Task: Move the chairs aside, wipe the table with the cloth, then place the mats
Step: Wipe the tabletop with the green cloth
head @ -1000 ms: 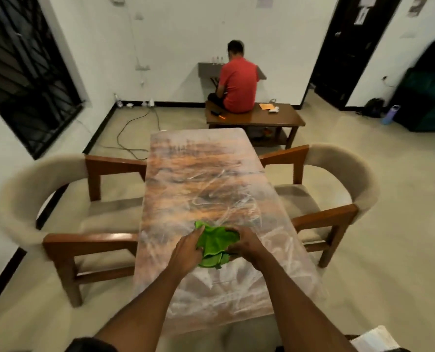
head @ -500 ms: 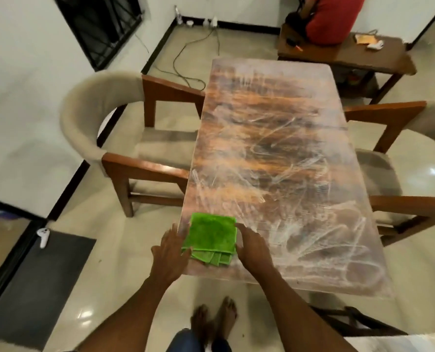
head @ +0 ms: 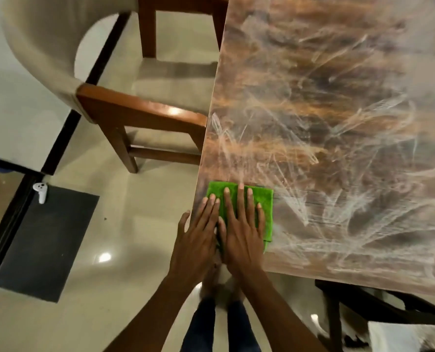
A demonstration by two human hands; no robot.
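Both hands flat on the cloth (head: 239, 207) now, side by side at the bench's (head: 338, 123) near-left corner, about 7 o'clock on the top. The left hand (head: 198, 237) has its fingers (head: 211, 207) straight and close together, palm half off the bench edge, thumb out over the floor. The right hand (head: 242, 232) lies fully on the green cloth, fingers straight and slightly fanned, pressing down. The thumbs' sides of the 2 hands touch. The cloth is folded to a neat rectangle, its left edge flush with the bench edge, its far edge showing beyond the fingertips at 12 o'clock. The bench top is streaked with whitish swirls all across. At 10 o'clock from the hands stands a chair (head: 125, 107), wooden arm touching the bench's left edge, padded back curving away. At 4 o'clock, under the near edge, a dark chair (head: 364, 298) frame shows. On the floor at 9 o'clock lies a dark mat (head: 46, 245) with a white controller (head: 41, 191) at its far corner.
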